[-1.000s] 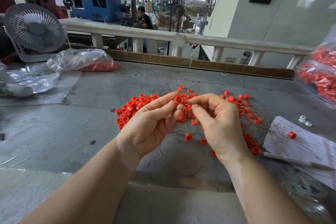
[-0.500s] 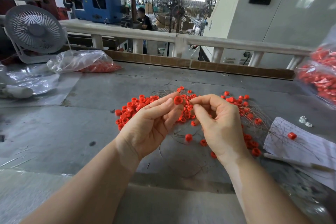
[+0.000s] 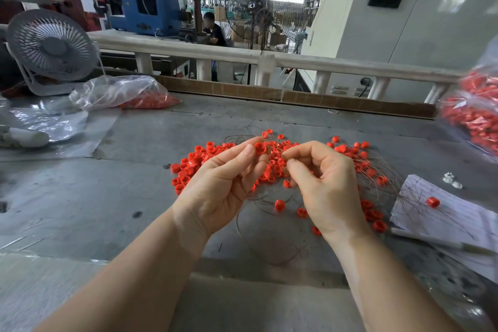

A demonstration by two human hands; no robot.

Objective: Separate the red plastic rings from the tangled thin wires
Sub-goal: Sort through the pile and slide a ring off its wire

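My left hand [image 3: 223, 186] pinches one red plastic ring [image 3: 259, 148] between thumb and fingertips, held above the table. My right hand [image 3: 326, 183] is just to its right, fingers curled, pinching thin wires [image 3: 280, 152] that run from the ring. Under both hands lies a tangle of thin wires [image 3: 269, 199] with several red rings caught in it. A loose pile of red rings [image 3: 194, 164] sits on the grey table [image 3: 80, 197] left of my left hand. More rings on wires [image 3: 372, 170] spread out to the right.
A sheet of paper [image 3: 452, 218] with one red ring [image 3: 432, 201] lies at the right, with small white parts [image 3: 451, 180] behind it. Clear bags of red parts rest at far left [image 3: 126, 94] and right edge [image 3: 474, 121]. A small white fan [image 3: 51, 48] stands back left.
My right hand has drawn slightly to the right, away from the ring in my left hand, opening a small gap between the fingertips. The left hand stays about where it was.
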